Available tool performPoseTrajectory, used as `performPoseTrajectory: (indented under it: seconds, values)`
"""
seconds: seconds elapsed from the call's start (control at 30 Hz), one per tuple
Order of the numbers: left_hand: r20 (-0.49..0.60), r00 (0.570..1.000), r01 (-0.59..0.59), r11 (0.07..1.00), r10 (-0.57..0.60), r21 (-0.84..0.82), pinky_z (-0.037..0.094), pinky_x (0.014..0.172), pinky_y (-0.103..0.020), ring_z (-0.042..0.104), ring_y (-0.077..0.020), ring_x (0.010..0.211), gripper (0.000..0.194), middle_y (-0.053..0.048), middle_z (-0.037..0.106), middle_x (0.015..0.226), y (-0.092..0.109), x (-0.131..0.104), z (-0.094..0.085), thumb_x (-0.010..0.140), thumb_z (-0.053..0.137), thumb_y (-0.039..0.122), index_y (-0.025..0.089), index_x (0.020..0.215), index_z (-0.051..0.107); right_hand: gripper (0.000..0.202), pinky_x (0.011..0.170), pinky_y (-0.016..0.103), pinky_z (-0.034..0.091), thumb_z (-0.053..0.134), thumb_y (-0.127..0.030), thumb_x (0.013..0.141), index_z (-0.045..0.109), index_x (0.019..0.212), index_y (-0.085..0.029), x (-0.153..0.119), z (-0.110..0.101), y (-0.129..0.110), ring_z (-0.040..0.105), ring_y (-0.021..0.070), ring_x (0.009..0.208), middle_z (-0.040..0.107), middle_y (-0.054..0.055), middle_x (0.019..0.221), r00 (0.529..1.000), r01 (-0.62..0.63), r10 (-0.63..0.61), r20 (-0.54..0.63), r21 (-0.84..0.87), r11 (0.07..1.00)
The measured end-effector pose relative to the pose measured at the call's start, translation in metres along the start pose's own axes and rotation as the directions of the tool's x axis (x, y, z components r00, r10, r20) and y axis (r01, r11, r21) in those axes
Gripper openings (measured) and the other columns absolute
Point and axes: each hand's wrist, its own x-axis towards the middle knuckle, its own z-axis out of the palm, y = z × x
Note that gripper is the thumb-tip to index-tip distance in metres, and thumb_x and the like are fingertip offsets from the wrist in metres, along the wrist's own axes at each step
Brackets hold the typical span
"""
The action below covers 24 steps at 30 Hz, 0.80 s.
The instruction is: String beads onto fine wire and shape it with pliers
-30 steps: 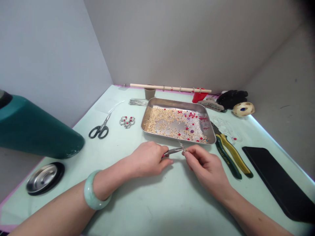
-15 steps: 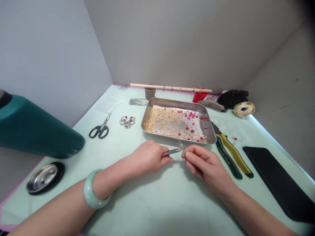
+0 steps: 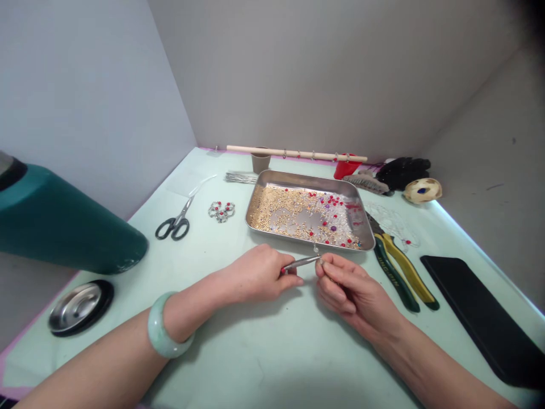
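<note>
My left hand (image 3: 266, 275) is closed around small pliers (image 3: 303, 262) with a bit of red handle showing; the rest of the handles is hidden in the palm. The jaws point right and meet the fingertips of my right hand (image 3: 351, 287). Thumb and index finger there pinch a small beaded wire piece (image 3: 315, 249), mostly covered by the fingers. A clear bead or loop of it shows above the plier tips, just in front of the metal tray (image 3: 255, 230). Gold, clear, red and purple beads lie loose in that tray.
Scissors (image 3: 174, 226) and a beaded wire ornament (image 3: 221, 212) lie left of the tray. Green-and-yellow pliers (image 3: 402, 272) and a black flat case (image 3: 477, 312) lie right. A teal bottle (image 3: 72, 221) and its lid (image 3: 80, 307) are far left. A wooden stick (image 3: 259, 150) rests across two cups behind.
The fingers of my right hand have curled and shifted slightly around the wire piece. The plier tips stay at the fingertips. The view has shifted a little.
</note>
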Motion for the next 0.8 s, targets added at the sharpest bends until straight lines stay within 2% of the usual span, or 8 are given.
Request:
performPoseTrajectory:
  seconds: [0.17,0.4,0.47,0.63,0.8]
  values:
    - [-0.035,0.999,0.033,0.997,-0.030,0.071,0.037,0.058,-0.027,0.056,-0.0165,0.063,0.032,-0.005,0.066,0.071,0.0019,-0.0006,0.0017,0.087,0.048,0.044,0.018,0.084,0.066,0.016,0.039,0.019,0.013,0.057,-0.028,0.088,0.060,0.077,-0.016,0.0011,0.0004,-0.0006,0.020,0.0035,0.038,0.044,-0.007,0.046,0.998,0.031,-0.034,-0.045,-0.063,0.998]
    - [-0.015,0.998,0.057,0.996,-0.056,0.066,0.032,0.053,-0.025,0.049,-0.0128,0.054,0.033,-0.003,0.061,0.062,0.0026,0.0002,-0.0006,0.088,0.047,0.043,0.017,0.076,0.065,0.016,0.038,0.020,0.011,0.058,-0.028,0.087,0.058,0.076,-0.017,0.0017,-0.0011,0.0010,0.014,0.0032,0.036,0.036,-0.010,0.043,0.999,-0.033,0.032,0.018,0.031,0.999]
    - [-0.021,0.997,0.070,0.997,-0.069,0.038,0.033,0.054,-0.025,0.048,-0.0125,0.055,0.033,-0.002,0.061,0.061,0.0024,0.0007,-0.0014,0.087,0.048,0.043,0.017,0.075,0.065,0.016,0.039,0.020,0.012,0.057,-0.030,0.088,0.058,0.078,-0.017,0.0006,0.0005,0.0003,0.017,0.0033,0.037,0.039,-0.009,0.045,1.000,-0.013,0.012,-0.018,-0.031,0.999]
    - [-0.048,0.992,0.113,0.994,-0.113,-0.001,0.033,0.053,-0.026,0.048,-0.0131,0.054,0.032,-0.001,0.059,0.058,0.0015,0.0022,-0.0015,0.086,0.050,0.044,0.019,0.077,0.067,0.023,0.041,0.021,0.017,0.056,-0.039,0.089,0.060,0.091,-0.017,-0.0027,0.0020,-0.0023,0.032,0.0043,0.040,0.053,-0.005,0.056,0.983,0.071,-0.127,-0.132,-0.362,0.929]
    - [-0.067,0.991,0.115,0.993,-0.115,0.001,0.034,0.053,-0.026,0.049,-0.0135,0.055,0.031,-0.001,0.060,0.059,-0.0002,0.0026,-0.0006,0.085,0.051,0.045,0.019,0.077,0.068,0.022,0.041,0.021,0.020,0.057,-0.039,0.088,0.061,0.094,-0.018,-0.0019,-0.0003,-0.0005,0.037,0.0051,0.041,0.055,-0.004,0.057,0.977,0.063,-0.152,-0.151,-0.475,0.878]
